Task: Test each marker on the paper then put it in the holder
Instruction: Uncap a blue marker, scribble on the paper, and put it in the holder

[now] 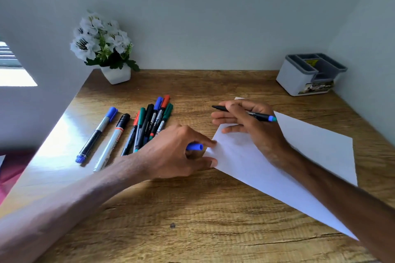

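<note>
My right hand [248, 121] holds an uncapped black marker [259, 115] with a blue end, its tip pointing left, just above the far corner of the white paper [299, 156]. My left hand [181, 151] grips the blue cap [195, 147] and presses its fingertips on the paper's left edge. A bunch of several thin markers [151, 121] lies left of the paper. Two thicker markers lie further left, one with a blue cap [97, 133] and one with a black cap [113, 141]. The grey and white holder [299, 79] stands at the back right, with nothing visible in its compartments.
A white pot of white flowers [116, 73] stands at the back left corner of the wooden desk [171, 209]. Walls close the desk in at the back and on the right. The desk's left edge runs diagonally beside the thick markers.
</note>
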